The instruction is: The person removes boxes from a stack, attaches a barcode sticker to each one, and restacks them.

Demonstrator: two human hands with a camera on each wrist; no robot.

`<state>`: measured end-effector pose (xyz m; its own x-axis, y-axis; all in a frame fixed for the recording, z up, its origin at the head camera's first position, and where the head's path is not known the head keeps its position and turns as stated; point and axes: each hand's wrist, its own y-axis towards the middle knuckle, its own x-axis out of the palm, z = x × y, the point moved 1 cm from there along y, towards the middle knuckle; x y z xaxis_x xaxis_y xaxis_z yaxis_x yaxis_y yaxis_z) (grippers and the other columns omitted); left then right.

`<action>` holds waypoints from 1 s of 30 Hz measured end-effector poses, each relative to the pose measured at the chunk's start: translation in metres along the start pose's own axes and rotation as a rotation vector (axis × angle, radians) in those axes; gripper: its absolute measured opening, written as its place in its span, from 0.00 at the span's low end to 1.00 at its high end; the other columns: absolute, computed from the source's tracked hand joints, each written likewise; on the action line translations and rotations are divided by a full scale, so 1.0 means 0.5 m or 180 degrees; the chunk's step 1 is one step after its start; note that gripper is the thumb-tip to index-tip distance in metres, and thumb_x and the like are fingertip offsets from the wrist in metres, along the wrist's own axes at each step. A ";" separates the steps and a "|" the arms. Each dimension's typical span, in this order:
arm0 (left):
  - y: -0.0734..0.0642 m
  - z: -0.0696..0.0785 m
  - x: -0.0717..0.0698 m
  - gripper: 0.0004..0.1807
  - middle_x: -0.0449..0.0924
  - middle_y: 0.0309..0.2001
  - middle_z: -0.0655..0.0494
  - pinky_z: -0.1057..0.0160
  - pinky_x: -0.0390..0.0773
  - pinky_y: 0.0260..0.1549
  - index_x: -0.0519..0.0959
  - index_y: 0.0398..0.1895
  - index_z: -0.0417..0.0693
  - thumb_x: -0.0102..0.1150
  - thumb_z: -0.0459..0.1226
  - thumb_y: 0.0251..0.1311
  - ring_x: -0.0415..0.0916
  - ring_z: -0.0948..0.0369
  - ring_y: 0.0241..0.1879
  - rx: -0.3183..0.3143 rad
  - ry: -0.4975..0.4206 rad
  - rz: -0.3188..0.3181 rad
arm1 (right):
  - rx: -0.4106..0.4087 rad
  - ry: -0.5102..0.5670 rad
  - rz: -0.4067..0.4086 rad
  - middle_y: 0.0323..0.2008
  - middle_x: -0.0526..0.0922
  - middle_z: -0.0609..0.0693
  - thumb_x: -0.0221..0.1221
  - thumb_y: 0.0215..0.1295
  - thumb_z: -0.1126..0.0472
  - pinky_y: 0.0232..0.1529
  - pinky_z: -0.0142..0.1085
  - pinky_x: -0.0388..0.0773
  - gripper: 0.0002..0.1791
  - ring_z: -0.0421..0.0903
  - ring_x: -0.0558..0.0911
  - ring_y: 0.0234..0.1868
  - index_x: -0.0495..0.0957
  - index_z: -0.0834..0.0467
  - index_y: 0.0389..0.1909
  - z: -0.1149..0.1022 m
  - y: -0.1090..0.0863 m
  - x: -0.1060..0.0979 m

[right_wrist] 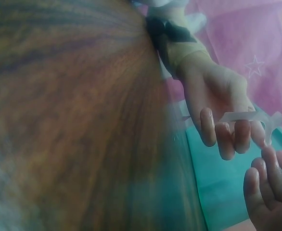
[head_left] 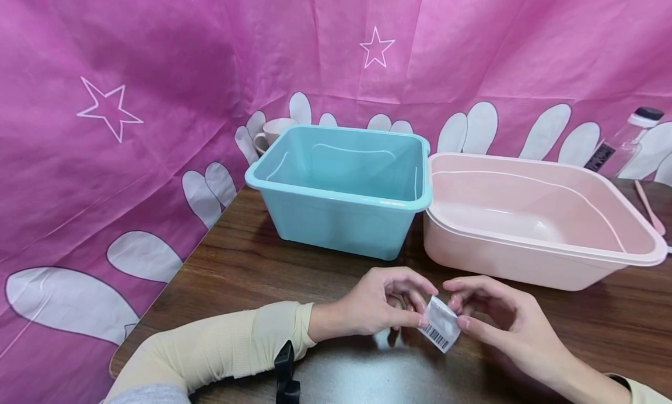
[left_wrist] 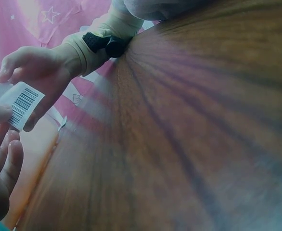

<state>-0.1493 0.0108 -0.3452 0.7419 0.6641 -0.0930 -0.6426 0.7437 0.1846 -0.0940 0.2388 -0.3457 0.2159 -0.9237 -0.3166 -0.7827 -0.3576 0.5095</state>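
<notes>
Between both hands is a small, thin white packet with a barcode (head_left: 441, 325), tilted over the table. My left hand (head_left: 385, 302) pinches its left edge between thumb and fingers, the other fingers curled behind. My right hand (head_left: 499, 316) pinches the opposite edge with thumb and forefinger. The left wrist view shows the barcoded face of the packet (left_wrist: 24, 106) close up, with a paler part beside it. In the right wrist view the packet (right_wrist: 244, 116) is seen edge-on and parts into two thin layers near the right fingertips.
A blue tub (head_left: 336, 217) stands beyond the hands, beside a pink basin (head_left: 504, 255) on the brown wooden table (head_left: 226, 264). Behind the tub is a cup (head_left: 275, 127). At the far right are a clear bottle (head_left: 625, 144) and a pink utensil handle (head_left: 648, 208).
</notes>
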 end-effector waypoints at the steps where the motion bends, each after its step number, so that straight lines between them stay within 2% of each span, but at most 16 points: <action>1: 0.000 0.000 0.000 0.23 0.80 0.38 0.25 0.77 0.73 0.24 0.77 0.54 0.30 0.66 0.18 0.53 0.74 0.76 0.26 0.0011 0.0000 0.0006 | -0.0021 -0.0066 0.0024 0.40 0.84 0.48 0.60 0.50 0.88 0.38 0.27 0.77 0.30 0.40 0.81 0.37 0.76 0.69 0.56 -0.002 0.001 0.001; 5: 0.001 0.001 -0.001 0.23 0.80 0.37 0.25 0.76 0.74 0.23 0.76 0.54 0.31 0.66 0.18 0.53 0.74 0.75 0.25 0.0074 0.0012 0.0025 | 0.0033 -0.0603 0.0158 0.40 0.85 0.46 0.68 0.45 0.85 0.41 0.25 0.78 0.31 0.38 0.82 0.38 0.78 0.67 0.54 -0.019 0.005 0.007; 9: 0.001 0.001 -0.002 0.23 0.80 0.37 0.25 0.75 0.74 0.22 0.76 0.54 0.31 0.65 0.18 0.53 0.74 0.75 0.25 0.0103 0.0020 0.0039 | 0.0235 -0.1018 0.0134 0.38 0.86 0.42 0.73 0.43 0.81 0.42 0.25 0.79 0.31 0.37 0.83 0.39 0.79 0.64 0.52 -0.034 0.007 0.010; 30: 0.001 0.004 0.000 0.22 0.81 0.37 0.27 0.77 0.74 0.26 0.77 0.54 0.32 0.66 0.19 0.54 0.74 0.77 0.27 0.0026 0.0104 -0.0019 | 0.0111 -0.1087 -0.0152 0.43 0.85 0.41 0.78 0.42 0.73 0.44 0.24 0.78 0.37 0.36 0.82 0.40 0.77 0.57 0.58 -0.033 0.008 0.015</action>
<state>-0.1492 0.0110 -0.3433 0.7389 0.6620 -0.1258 -0.6365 0.7470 0.1920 -0.0860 0.2282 -0.3326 0.0495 -0.8045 -0.5918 -0.7971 -0.3889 0.4620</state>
